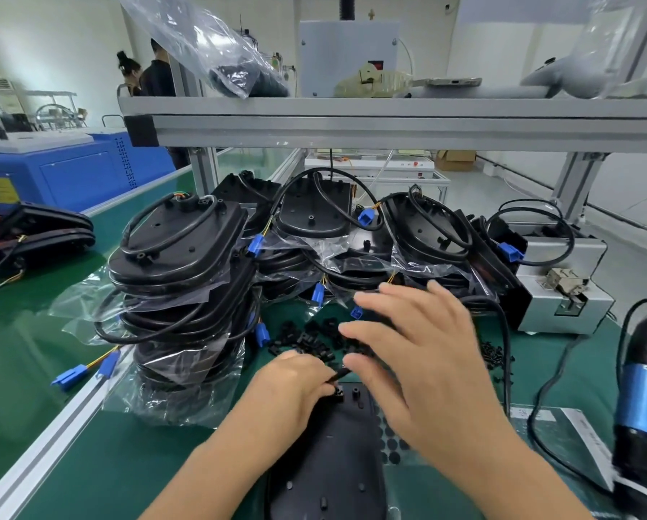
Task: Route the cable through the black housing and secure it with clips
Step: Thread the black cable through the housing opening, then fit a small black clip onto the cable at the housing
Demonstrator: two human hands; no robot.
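Cable held at the housing's far end.
A flat black plastic housing (325,456) lies on the green mat (89,463) nearest the person; the left hand (295,384) pinches a thin black cable (338,376) at its top, the right hand (419,354) hovers with fingers spread above small black clips (307,337). Bagged black housings (179,257) are stacked behind.

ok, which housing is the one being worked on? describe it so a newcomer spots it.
Start at the green bench and come to its near edge, in front of the bagged stacks. The housing lies flat and unbagged between both forearms, and the left hand pinches a cable at its top.
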